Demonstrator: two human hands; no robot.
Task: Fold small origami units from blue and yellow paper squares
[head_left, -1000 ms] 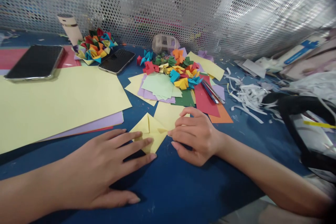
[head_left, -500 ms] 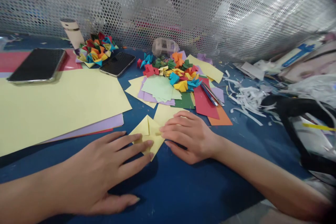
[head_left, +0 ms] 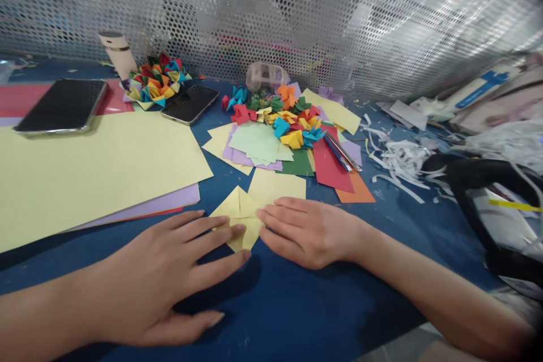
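Observation:
A small square of pale yellow paper (head_left: 240, 207), folded inward with creases crossing at its middle, lies flat on the blue table. My left hand (head_left: 169, 271) rests palm down at its left side, fingers spread over the lower left part and thumb stretched out on the table. From the right, my right hand (head_left: 311, 232) lies low with its fingers stretched close together. Their tips touch the paper's right corner and cover it. Just behind, a plain yellow sheet (head_left: 278, 185) is partly hidden by the right hand.
Large yellow sheets (head_left: 106, 164) lie left, with a phone (head_left: 61, 104) on top. Behind are another phone (head_left: 190, 104), a folded paper cluster (head_left: 155, 82), a pale cylinder (head_left: 116, 54), colourful folded pieces (head_left: 292, 119) and pens (head_left: 339, 153). Paper shreds (head_left: 401, 158) lie right.
The right flap of the folded paper now lies flatter, its crease meeting the middle. My right hand has moved slightly down and its fingers have straightened. My left hand has barely moved.

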